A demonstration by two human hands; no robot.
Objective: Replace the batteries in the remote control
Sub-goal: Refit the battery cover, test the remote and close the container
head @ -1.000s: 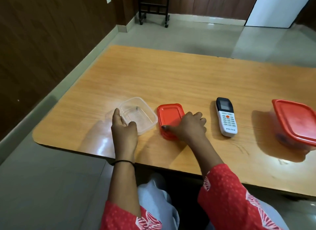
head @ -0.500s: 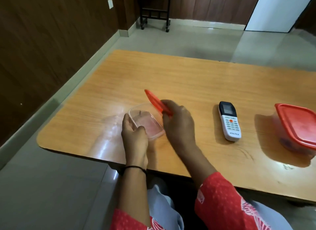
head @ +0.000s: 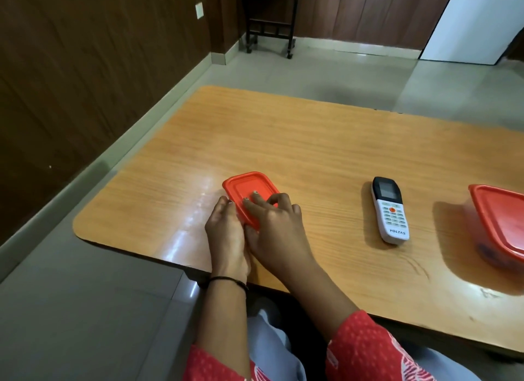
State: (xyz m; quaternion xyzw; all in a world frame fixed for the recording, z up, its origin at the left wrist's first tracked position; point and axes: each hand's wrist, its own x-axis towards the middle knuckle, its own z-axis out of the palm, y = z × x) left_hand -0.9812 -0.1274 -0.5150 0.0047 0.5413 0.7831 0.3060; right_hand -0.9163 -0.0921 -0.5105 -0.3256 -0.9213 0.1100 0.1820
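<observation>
A white remote control (head: 390,210) with a black screen end lies face up on the wooden table (head: 312,142), untouched. To its left a small clear container sits under its red lid (head: 246,189). My left hand (head: 225,230) grips the container's near left side. My right hand (head: 272,224) rests on the lid, fingers spread and pressing down on its near part. The container's clear walls are mostly hidden by my hands. No batteries are visible.
A second, larger container with a red lid (head: 499,224) stands at the table's right edge, cut off by the frame. The table's near edge runs just below my wrists. A dark metal stand (head: 269,31) stands on the floor by the far wall.
My right hand lifted the red lid off the table, tilted it over the clear container held by my left hand, and now presses it flat on top.
</observation>
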